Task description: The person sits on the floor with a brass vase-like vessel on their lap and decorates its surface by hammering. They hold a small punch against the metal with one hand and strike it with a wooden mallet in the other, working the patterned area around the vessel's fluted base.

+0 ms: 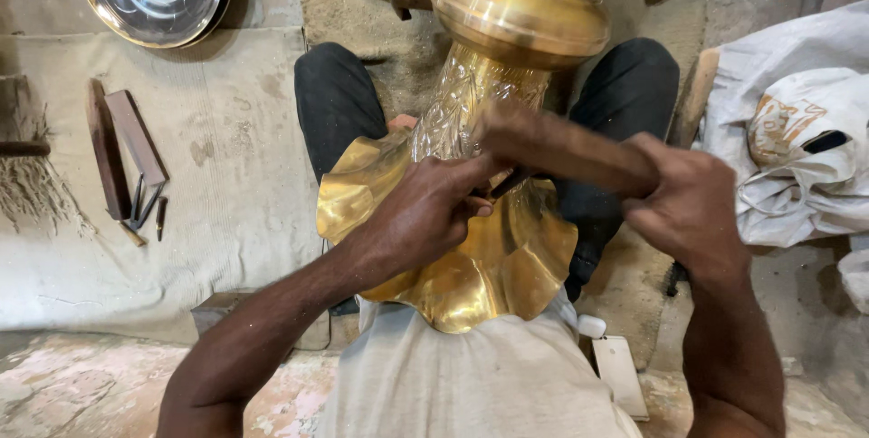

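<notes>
Brass vase [507,58] looks heavy, stiff, slick w/ thin dentable flared rim. Left hand [425,212] pinches a small tool at its neck; right hand [688,212] is clenched round a wooden mallet [561,144] — support by neck, not rim.

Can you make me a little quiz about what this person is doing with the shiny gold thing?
1. True or false: the brass vessel has a wavy, flared rim.
2. What does the right hand grip? A) a blurred wooden mallet B) a paintbrush C) a cup
3. Fill in: the left hand presses a thin tool against the vessel's patterned ____.

Key: 1 true; 2 A; 3 neck.
</notes>
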Action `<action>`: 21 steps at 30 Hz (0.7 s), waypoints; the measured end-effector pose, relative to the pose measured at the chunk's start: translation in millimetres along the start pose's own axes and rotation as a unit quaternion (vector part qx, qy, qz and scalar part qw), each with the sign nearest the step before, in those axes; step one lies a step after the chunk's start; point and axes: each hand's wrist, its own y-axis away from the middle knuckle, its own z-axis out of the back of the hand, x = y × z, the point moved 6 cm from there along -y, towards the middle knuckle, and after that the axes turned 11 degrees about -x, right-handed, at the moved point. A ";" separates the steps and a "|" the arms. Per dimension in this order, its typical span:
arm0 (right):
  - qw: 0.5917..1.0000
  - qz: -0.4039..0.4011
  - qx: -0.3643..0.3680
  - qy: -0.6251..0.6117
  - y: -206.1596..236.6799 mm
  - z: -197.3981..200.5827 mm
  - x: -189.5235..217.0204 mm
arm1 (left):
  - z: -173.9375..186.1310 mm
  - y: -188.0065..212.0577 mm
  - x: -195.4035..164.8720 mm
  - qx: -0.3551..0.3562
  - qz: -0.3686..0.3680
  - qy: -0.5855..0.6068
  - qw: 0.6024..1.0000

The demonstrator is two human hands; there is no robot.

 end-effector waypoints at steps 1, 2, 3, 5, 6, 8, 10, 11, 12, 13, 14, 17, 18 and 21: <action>0.997 -0.027 -0.006 -0.068 -0.6 1.3 -1.5 | 2.0 0.5 -2.1 -0.014 -0.008 0.022 1.000; 0.989 -0.054 -0.011 -0.136 -0.9 2.5 -2.5 | 4.8 2.7 -4.3 -0.028 -0.015 0.043 0.999; 0.976 -0.079 -0.015 -0.203 -1.1 3.3 -3.1 | 7.9 3.9 -6.5 -0.043 -0.022 0.064 0.997; 0.977 -0.081 -0.002 -0.197 -1.4 4.3 -1.6 | 9.9 5.1 -12.0 -0.055 -0.050 0.051 0.996; 0.978 -0.081 0.004 -0.194 -1.7 4.3 -0.5 | 11.1 5.4 -15.2 -0.062 -0.065 0.044 0.995; 0.986 -0.034 -0.012 -0.163 -2.2 7.4 5.4 | 12.1 4.7 -15.9 -0.057 -0.041 0.062 0.996; 0.979 -0.054 -0.028 -0.197 -1.0 8.7 3.9 | 12.4 6.2 -16.9 -0.045 -0.015 0.057 0.997; 0.964 -0.093 -0.033 -0.246 0.6 7.4 0.5 | 12.1 7.3 -17.2 -0.039 0.001 0.044 0.998; 0.946 -0.132 -0.039 -0.294 2.8 5.5 -2.9 | 12.3 8.3 -17.0 -0.033 0.016 0.030 0.999; 0.973 -0.099 -0.032 -0.207 3.7 6.4 -1.5 | 14.6 9.3 -21.0 -0.041 -0.004 0.033 0.999; 0.991 -0.066 -0.024 -0.118 5.6 7.2 0.0 | 16.6 11.5 -24.4 -0.049 -0.022 0.035 0.998; 0.974 -0.090 -0.056 -0.200 9.7 11.5 -0.9 | 23.3 18.8 -29.0 -0.072 -0.055 0.060 0.994; 0.949 -0.116 -0.071 -0.283 10.4 12.9 -1.8 | 24.7 21.3 -30.1 -0.079 -0.064 0.073 0.992; 0.994 -0.037 0.039 0.092 10.6 4.4 4.7 | 21.4 21.7 -25.2 -0.052 -0.046 -0.015 0.997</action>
